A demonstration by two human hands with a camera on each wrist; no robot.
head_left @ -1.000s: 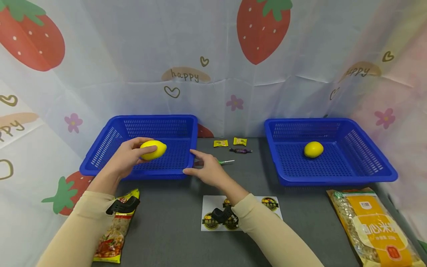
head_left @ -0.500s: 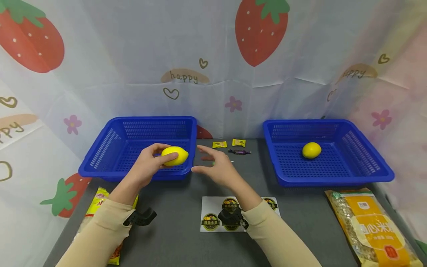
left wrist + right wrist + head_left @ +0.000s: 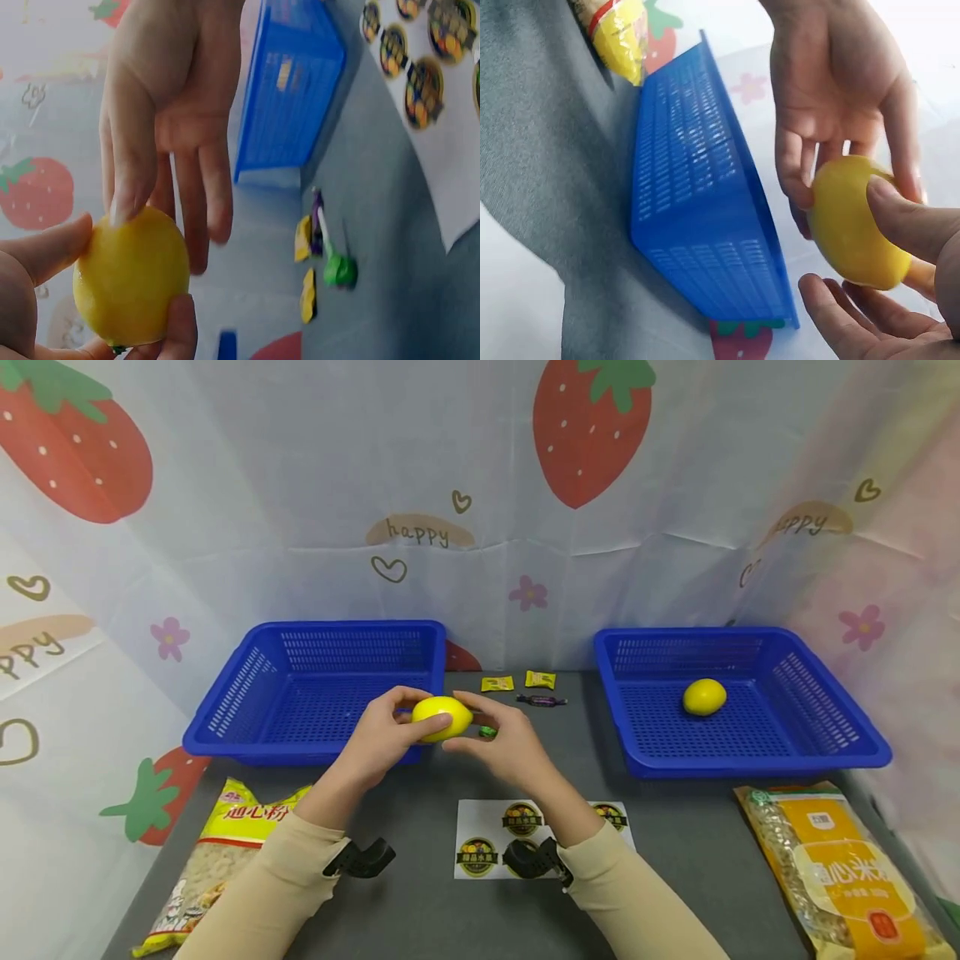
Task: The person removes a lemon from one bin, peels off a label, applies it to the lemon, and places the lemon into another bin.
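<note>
Above the table, near the front right corner of the left blue basket [image 3: 315, 689], my left hand [image 3: 375, 743] grips a yellow lemon [image 3: 441, 718] between thumb and fingers. My right hand [image 3: 513, 747] is at the lemon's right end, fingers spread around it. The left wrist view has the right thumb against the end of the lemon [image 3: 133, 281], its other fingers extended. Seen from the right wrist, the right thumb overlaps the lemon [image 3: 855, 225] while the fingers below stay apart from it. A second lemon [image 3: 704, 697] lies inside the right blue basket [image 3: 757, 760].
Between the baskets lie two yellow candies [image 3: 540, 680], a purple-wrapped candy [image 3: 542, 701] and a green lollipop [image 3: 341, 270]. A sticker sheet [image 3: 468, 818] is at the front middle. Food bags flank it: a yellow one [image 3: 217, 852] left, an orange one [image 3: 840, 868] right.
My left hand has carried the lemon rightwards out from over the left basket. My right hand has left that basket's rim and met the lemon.
</note>
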